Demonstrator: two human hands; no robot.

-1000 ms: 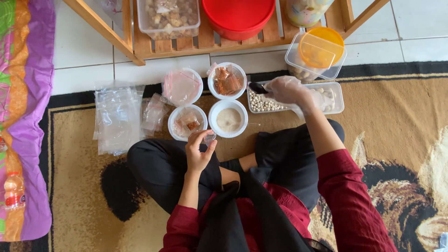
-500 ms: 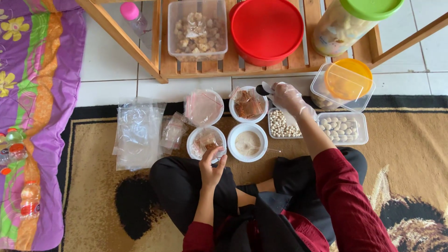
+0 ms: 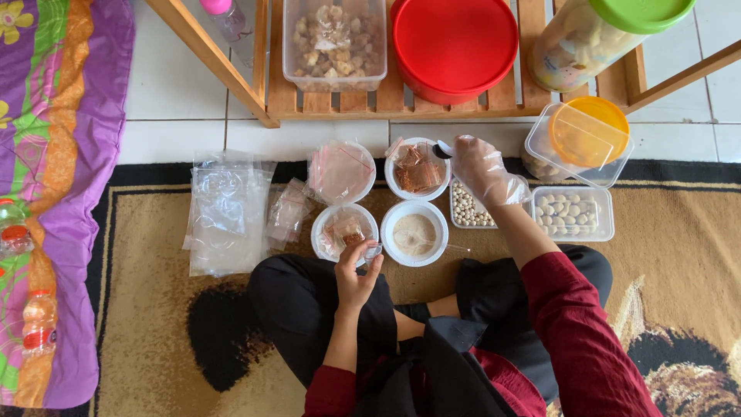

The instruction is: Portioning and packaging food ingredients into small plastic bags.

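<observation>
The gloved right hand (image 3: 482, 168), upper middle of the frame, pinches a spoon (image 3: 443, 148) whose bowl points left over the bowl of brown pieces (image 3: 417, 167). The left hand (image 3: 355, 276), lower centre, pinches a small clear bag (image 3: 373, 251) just beside the 2 nearer bowls, below and left of the spoon.

- Four round white bowls on the rug: one (image 3: 342, 171) covered with a clear bag; one (image 3: 417, 168) with reddish-brown pieces; one (image 3: 344, 232) with small packets; one (image 3: 414, 232) with pale powder
- Two clear rectangular tubs beside them: one (image 3: 470, 208) of small round beans; one (image 3: 573, 212) of larger pale pieces
- Three containers on the wooden rack: a clear box (image 3: 334, 42); a red-lidded tub (image 3: 454, 46); a green-lidded jar (image 3: 598, 38)
- One orange-lidded container (image 3: 580, 139)
- One pile of clear plastic bags (image 3: 228, 212)
- Two small bottles (image 3: 14, 230) (image 3: 38, 324) on the purple cloth
</observation>
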